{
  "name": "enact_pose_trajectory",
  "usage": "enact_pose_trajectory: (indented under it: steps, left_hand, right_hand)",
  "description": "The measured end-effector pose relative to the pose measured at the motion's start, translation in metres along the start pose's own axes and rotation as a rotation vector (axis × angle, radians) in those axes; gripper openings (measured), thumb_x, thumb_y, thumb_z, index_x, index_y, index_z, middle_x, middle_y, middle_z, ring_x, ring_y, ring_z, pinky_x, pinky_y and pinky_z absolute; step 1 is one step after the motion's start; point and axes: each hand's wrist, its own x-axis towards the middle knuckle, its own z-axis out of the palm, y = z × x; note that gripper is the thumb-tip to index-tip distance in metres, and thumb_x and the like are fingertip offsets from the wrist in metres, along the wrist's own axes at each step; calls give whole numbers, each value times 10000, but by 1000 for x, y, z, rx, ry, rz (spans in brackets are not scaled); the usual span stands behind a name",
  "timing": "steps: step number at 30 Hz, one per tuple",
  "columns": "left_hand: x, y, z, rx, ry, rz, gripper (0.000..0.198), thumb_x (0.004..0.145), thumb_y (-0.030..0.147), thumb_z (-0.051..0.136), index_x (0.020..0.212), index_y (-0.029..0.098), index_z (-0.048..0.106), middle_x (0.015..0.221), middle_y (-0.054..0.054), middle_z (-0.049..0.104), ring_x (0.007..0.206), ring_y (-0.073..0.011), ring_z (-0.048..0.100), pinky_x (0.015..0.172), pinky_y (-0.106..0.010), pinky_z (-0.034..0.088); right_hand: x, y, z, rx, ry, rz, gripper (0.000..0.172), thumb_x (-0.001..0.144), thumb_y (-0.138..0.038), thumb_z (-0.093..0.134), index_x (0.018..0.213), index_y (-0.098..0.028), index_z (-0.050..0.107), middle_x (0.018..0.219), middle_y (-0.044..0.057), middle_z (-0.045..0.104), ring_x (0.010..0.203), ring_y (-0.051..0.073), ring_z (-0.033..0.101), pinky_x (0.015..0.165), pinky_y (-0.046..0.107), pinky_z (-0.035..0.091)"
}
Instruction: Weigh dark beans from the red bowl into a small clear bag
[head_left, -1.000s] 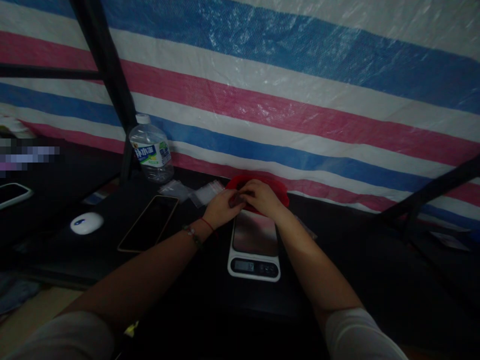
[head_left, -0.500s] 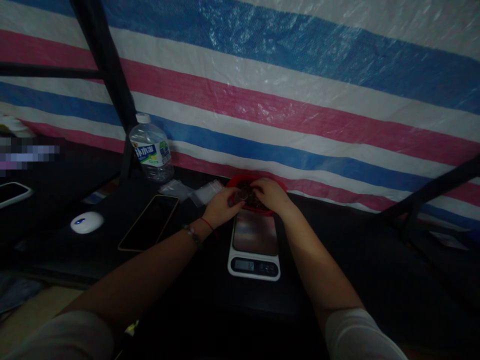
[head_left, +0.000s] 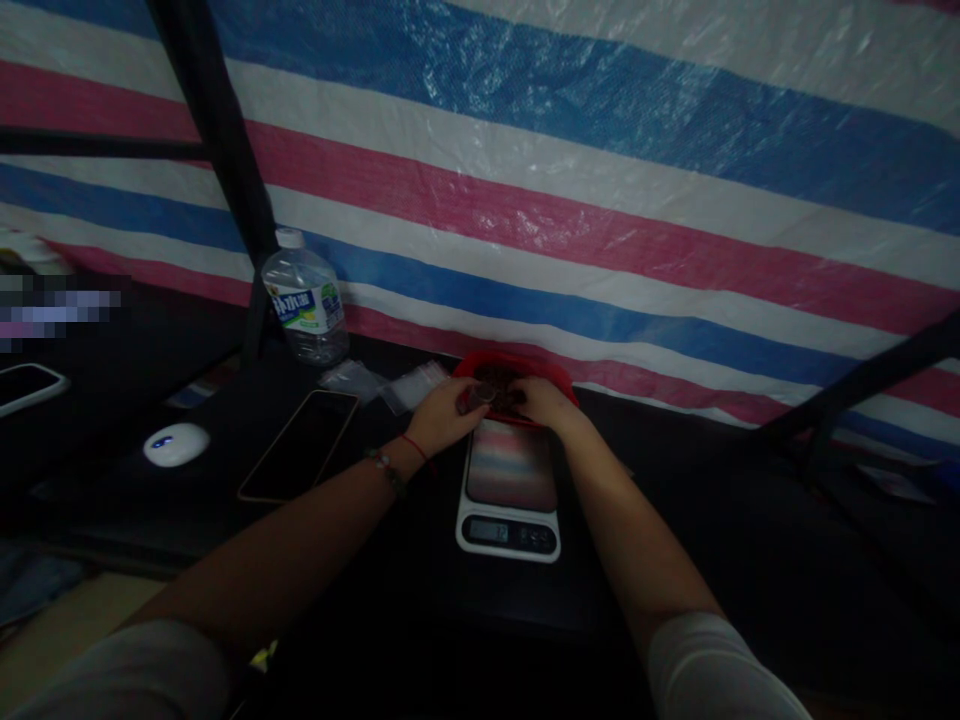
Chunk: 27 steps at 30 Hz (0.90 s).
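My left hand [head_left: 448,410] is closed around a small clear container [head_left: 481,394] with a roundish opening, held over the near left edge of a red tray [head_left: 559,372]. In the dim light I cannot tell whether it is a bag or a cup. Loose brown bits [head_left: 495,376] lie in the tray. My right hand [head_left: 546,402] reaches into the tray's right side with its fingertips drawn together among the bits; what they pinch is too small to make out. Directly in front of the tray sits a white kitchen scale [head_left: 511,490] with a metal plate and a lit display.
Clear plastic bags [head_left: 409,386] lie left of the tray, beside a dark phone [head_left: 301,445]. A large plastic bottle [head_left: 306,300] stands behind them. Further left are a white rounded object [head_left: 176,445] and another phone [head_left: 30,388]. A striped sheet [head_left: 525,200] hangs behind the black table.
My right hand has shifted slightly nearer to me within the tray, showing more of the brown bits. My left hand stays in place with the small clear container.
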Motion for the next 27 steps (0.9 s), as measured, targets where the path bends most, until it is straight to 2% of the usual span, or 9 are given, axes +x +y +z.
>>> enact_pose_trajectory:
  steps: [3,8,15,19,23,27]
  left_hand:
    - [1,0,0,9,-26,7,333,806,349,622,1095,182,619,1086,-64,674,1001,-219,620,904,-354,492]
    - [1,2,-2,50,-46,5,313,814,343,611,1088,191,628,1070,-56,680,1002,-220,619,904,-346,489]
    - [1,7,-5,133,-105,32,285,837,331,569,1083,204,637,1032,-53,681,977,-218,619,880,-333,488]
    - [3,7,-4,180,-116,25,297,836,338,563,1096,212,632,1033,-61,676,983,-223,616,874,-334,485]
    - [4,8,-3,209,-152,7,292,834,353,564,1089,230,632,1015,-58,674,970,-220,622,862,-329,486]
    - [5,8,-1,227,-164,-10,301,832,366,562,1096,234,621,1007,-56,669,940,-220,629,837,-331,491]
  right_hand:
    - [0,1,1,-5,3,-13,355,748,-116,632,1095,-165,687,1105,104,701,1000,226,645,857,260,459]
    - [0,-1,-2,-25,5,6,276,748,-107,619,996,-166,727,1007,94,731,916,223,670,796,259,475]
    - [2,3,-3,25,83,26,267,749,-76,617,964,-164,748,1001,97,733,947,225,670,866,282,478]
    - [4,2,-1,194,193,-18,245,762,-87,616,953,-168,747,987,81,735,929,200,668,867,280,478]
    - [2,-14,-7,439,303,-94,198,781,-126,622,931,-174,742,942,51,732,850,167,664,786,256,490]
    - [-2,-32,-15,473,323,-188,181,782,-125,623,910,-180,738,908,41,723,832,158,646,776,258,474]
